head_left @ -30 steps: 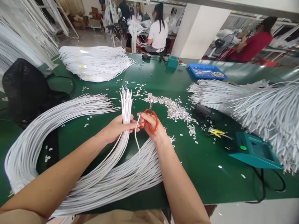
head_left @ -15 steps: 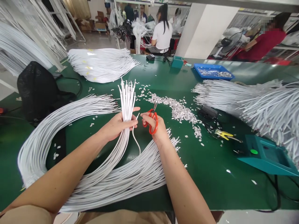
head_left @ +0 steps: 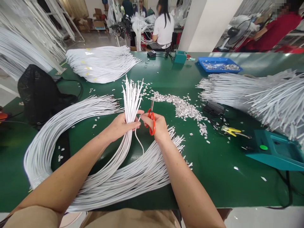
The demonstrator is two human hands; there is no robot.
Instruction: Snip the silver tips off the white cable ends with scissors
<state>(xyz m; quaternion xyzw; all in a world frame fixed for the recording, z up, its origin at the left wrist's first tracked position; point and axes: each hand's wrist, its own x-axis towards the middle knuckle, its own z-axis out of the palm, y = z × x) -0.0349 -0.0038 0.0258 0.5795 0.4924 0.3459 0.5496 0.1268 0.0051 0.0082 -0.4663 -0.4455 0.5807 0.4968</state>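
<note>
My left hand (head_left: 121,126) grips a bundle of thin white cables (head_left: 132,95), whose cut ends fan upward above my fist. My right hand (head_left: 158,126) holds red-handled scissors (head_left: 152,119) with the blades pointing up and away. A single white cable (head_left: 139,139) loops down between both hands, its tip pinched near my right fingers. The rest of the bundle curves toward me and joins a large sheaf of white cables (head_left: 123,177) lying on the green table (head_left: 209,177).
A heap of small cut scraps (head_left: 182,107) lies beyond the scissors. Yellow pliers (head_left: 231,130), a teal device (head_left: 273,152), a blue tray (head_left: 219,63) and more cable piles (head_left: 256,95) are on the right. A black bag (head_left: 38,91) sits left. People work behind.
The bundle in my left hand has lifted slightly and its ends spread wider. The scissors turned more upright, and my hands came closer together on the single cable.
</note>
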